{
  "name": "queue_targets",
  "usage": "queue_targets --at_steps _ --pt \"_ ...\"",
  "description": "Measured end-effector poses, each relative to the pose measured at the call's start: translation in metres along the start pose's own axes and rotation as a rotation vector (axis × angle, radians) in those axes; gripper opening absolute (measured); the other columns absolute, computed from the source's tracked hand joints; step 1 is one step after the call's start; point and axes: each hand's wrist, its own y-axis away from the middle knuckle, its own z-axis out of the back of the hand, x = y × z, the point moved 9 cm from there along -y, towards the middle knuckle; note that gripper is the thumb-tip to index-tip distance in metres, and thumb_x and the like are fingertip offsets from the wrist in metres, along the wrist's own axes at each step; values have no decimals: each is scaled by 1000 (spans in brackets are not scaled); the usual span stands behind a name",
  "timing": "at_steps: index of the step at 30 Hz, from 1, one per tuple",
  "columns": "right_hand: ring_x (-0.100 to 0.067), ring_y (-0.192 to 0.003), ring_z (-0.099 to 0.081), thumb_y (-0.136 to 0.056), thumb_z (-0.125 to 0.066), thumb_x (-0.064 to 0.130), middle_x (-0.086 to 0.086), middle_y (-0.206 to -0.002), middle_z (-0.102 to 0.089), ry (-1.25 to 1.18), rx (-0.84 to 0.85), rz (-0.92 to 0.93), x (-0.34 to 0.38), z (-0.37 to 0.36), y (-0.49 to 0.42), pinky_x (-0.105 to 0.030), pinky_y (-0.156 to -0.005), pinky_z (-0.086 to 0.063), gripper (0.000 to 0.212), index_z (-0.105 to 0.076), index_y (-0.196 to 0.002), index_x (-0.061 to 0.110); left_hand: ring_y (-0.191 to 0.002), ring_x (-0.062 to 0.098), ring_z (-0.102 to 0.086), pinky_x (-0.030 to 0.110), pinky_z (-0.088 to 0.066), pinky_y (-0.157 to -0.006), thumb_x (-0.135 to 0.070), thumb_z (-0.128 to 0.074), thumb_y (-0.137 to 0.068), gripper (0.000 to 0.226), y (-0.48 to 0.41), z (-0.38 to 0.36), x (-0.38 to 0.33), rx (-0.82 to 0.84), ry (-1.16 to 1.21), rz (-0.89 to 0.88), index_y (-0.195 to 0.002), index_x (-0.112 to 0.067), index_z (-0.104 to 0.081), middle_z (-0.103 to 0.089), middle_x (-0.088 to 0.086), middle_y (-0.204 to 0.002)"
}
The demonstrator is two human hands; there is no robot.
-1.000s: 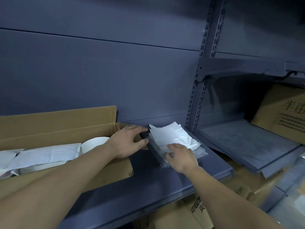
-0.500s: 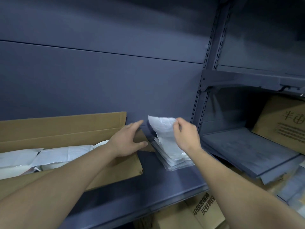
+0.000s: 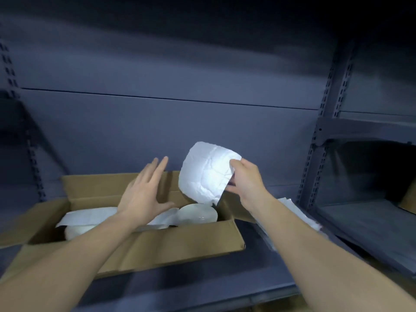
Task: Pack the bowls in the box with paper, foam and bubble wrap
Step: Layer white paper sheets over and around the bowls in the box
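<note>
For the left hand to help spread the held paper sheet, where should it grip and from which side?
The paper sheet is probably best pinched at its free left edge, coming from the left: the right hand pinches the right edge and the sheet bows loosely. The left hand hovers open on that side.

Box: open brown cardboard box [image 3: 168,246] on grey metal shelf [image 3: 225,278].
Bowl: round white bowl [image 3: 198,213] inside, right end.
Sheets: pale flat stack [image 3: 304,216] right of box.
</note>
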Motion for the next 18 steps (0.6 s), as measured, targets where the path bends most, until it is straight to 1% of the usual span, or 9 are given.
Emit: queue_targets --at_steps 2,3,5,8,10,12,14,16,18 --pt "-26 -91 -66 -95 -47 15 -25 -96 -55 -83 33 -86 -17 -16 4 -34 -66 -61 19 -59 -98 0 -152 13 -5 39 -28 -118 -67 -74 -68 126 7 -2 4 38 -10 -24 -144 -50 25 3 -9 -165" --pt "-27 -92 -69 -96 -48 14 -23 -98 -62 -134 41 -129 -26 -22 6 -34 -65 -60 22 -60 -107 0 -152 12 -3 38 -26 -119 -69 -73 -67 124 11 -3 4 51 -3 -37 -144 -51 24 4 -11 -165" --pt "-30 -91 -71 -97 -48 12 -17 -102 -70 -246 63 -211 -42 -36 9 -38 -67 -60 21 -63 -109 4 -151 10 -3 37 -24 -120 -74 -71 -65 123 17 -8 3 68 17 -62 -148 -50 16 5 -13 -164" --pt "-27 -90 -73 -98 -48 11 -12 -101 -75 -332 103 -308 -59 -50 13 -39 -71 -60 21 -65 -110 8 -150 7 -7 35 -24 -118 -81 -66 -62 122 24 -14 6 98 69 -74 -153 -44 6 3 -16 -164" --pt "-26 -89 -73 -100 -47 12 -12 -102 -75 -371 115 -343 -66 -57 15 -36 -67 -59 21 -65 -112 9 -149 5 -12 33 -30 -116 -71 -69 -69 112 25 -16 11 59 161 -72 -154 -44 -1 -3 -19 -163" --pt "-25 -89 -73 -102 -45 13 -12 -104 -74 -381 115 -353 -70 -61 16 -35 -65 -59 21 -63 -112 9 -146 5 -21 32 -35 -112 -59 -69 -79 93 24 -17 17 13 283 -68 -152 -45 -13 -13 -19 -161" --pt "-26 -90 -73 -102 -45 14 -13 -106 -73 -358 110 -332 -72 -62 13 -36 -68 -60 22 -61 -116 8 -142 6 -31 32 -40 -108 -42 -69 -87 73 24 -17 19 3 315 -88 -148 -45 -29 -23 -17 -158" --pt "-25 -96 -72 -101 -48 18 -11 -114 -70 -222 106 -268 -70 -62 12 -36 -75 -60 29 -56 -127 8 -128 7 -48 31 -48 -98 -22 -69 -90 57 23 -13 19 -32 299 -106 -139 -41 -46 -34 -18 -152" --pt "-20 -111 -64 -97 -53 29 -2 -134 -56 98 100 -134 -62 -56 11 -32 -87 -54 51 -39 -146 19 -109 8 -59 29 -52 -87 -15 -65 -91 51 22 -6 24 -75 263 -61 -134 -40 -53 -40 -19 -148"
